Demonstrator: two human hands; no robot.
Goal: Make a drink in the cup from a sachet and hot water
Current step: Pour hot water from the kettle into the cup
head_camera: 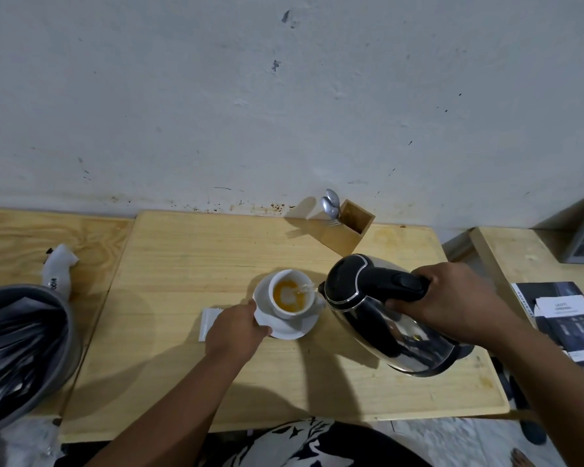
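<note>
A white cup [285, 311] stands on a white saucer [295, 326] in the middle of the wooden table [216, 251]. Orange liquid and pale powder show inside the cup. My right hand [452, 303] grips the black handle of a steel kettle [381, 328], which is tilted left. A thin stream of water runs from its spout into the cup. My left hand [235, 328] holds the saucer's left rim. A white sachet [208, 321] lies flat on the table just left of that hand, partly hidden by it.
A wooden holder [346, 230] with spoons [331, 203] stands at the back by the wall. A grey bin with a dark liner [17, 345] sits at the left, a white crumpled wrapper [58, 271] behind it. Dark leaflets [567, 318] lie on the right-hand table.
</note>
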